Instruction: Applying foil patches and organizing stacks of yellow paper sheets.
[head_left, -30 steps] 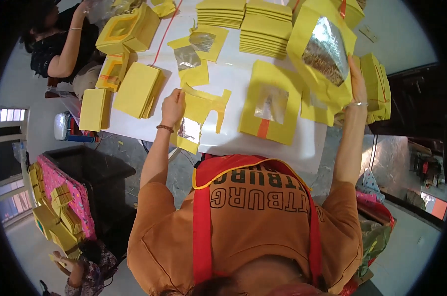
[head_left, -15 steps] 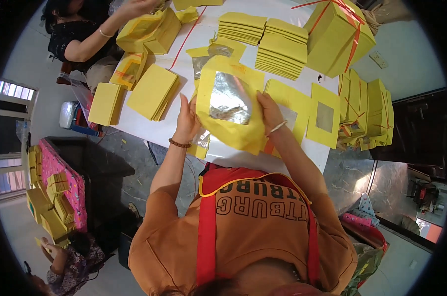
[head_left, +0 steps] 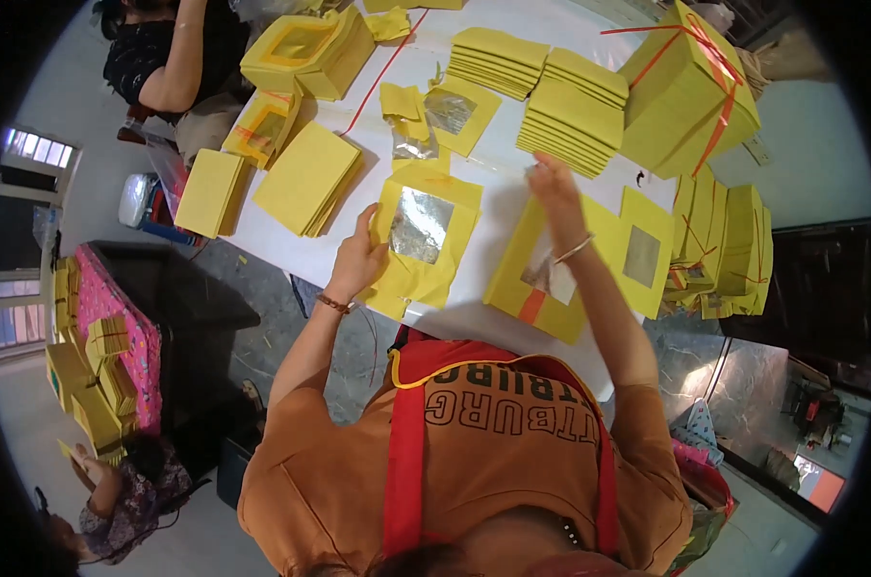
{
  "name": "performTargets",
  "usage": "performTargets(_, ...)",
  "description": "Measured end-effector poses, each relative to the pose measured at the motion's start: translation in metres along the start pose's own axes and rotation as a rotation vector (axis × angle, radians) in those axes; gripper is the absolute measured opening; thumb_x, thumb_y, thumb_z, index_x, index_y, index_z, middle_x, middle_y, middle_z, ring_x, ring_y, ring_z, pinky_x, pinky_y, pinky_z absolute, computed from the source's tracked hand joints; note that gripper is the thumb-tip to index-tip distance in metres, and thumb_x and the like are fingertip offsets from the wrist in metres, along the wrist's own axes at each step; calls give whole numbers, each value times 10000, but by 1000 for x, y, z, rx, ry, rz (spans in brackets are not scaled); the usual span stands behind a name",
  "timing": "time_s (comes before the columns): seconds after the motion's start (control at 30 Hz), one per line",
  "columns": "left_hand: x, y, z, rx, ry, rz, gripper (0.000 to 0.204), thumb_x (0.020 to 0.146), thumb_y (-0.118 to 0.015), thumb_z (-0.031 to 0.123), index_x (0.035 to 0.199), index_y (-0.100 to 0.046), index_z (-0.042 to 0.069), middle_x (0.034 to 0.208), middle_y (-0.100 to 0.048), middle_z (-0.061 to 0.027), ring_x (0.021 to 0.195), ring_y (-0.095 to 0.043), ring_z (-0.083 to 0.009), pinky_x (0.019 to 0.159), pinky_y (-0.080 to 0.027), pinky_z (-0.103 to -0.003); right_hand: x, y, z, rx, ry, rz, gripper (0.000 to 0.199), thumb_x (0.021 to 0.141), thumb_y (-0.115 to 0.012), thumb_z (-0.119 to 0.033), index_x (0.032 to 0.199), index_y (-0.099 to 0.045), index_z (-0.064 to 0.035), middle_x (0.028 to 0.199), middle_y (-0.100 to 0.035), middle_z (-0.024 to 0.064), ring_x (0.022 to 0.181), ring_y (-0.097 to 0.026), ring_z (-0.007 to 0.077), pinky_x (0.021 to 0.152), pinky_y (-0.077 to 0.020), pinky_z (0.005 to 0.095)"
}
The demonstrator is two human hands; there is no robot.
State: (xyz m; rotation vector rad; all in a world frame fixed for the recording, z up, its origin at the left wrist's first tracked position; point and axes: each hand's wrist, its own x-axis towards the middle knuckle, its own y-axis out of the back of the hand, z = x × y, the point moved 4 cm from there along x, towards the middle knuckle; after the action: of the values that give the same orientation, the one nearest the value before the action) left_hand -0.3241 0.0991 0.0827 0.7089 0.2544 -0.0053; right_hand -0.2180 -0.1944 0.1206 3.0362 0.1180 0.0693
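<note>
Flat on the white table lies a crumpled yellow paper piece with a shiny see-through window. My left hand rests on its left edge, fingers stretched out. Farther right, my right hand is raised over the table just below a stack of folded yellow papers. Its fingers look bent but are smeared, and I see nothing in them. Beneath my right forearm sits a yellow windowed piece with an orange strip at its near edge; the forearm hides part of it.
Another windowed piece lies at the table's right edge. Yellow stacks stand on the left, and a tall bundle tied with red string at the back right. Scraps lie mid-table. A co-worker's arm is at the far left.
The windowed piece both hands held up now lies on the table at my left hand. My right hand has let go of it and moved away to the right and back.
</note>
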Motion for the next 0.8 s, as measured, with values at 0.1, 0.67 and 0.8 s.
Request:
performTargets(0.1, 1, 1, 13, 472, -178, 121, 596, 752, -627, 143, 1281, -355, 105, 737, -581, -113, 634, -577, -297, 575, -470, -385, 43, 28, -20, -38, 57, -66, 293, 838, -567, -106, 1120, -544, -30, 1081, -572, 54, 999, -510, 138, 885, -393, 264)
performTargets(0.67, 303, 3, 151, 237, -807, 356, 455, 722, -665, 172, 1153, -535, 104, 1213, -504, -108, 1140, -431, -281, 935, -360, -388, 252, 15, 4, -1335, 442, -369, 813, 660, -669, -441, 1346, -331, -162, 1357, -392, 90, 1282, -319, 235, 1046, -190, 508)
performTargets(0.8, 331, -7, 174, 486, -961, 124, 589, 715, -635, 169, 1266, -432, 121, 1275, -453, -116, 1213, -375, -260, 1000, -276, -407, 261, 25, 9, -1277, 197, -479, 903, 614, -691, -504, 1359, -304, -173, 1364, -390, 71, 1273, -337, 223, 1031, -154, 561)
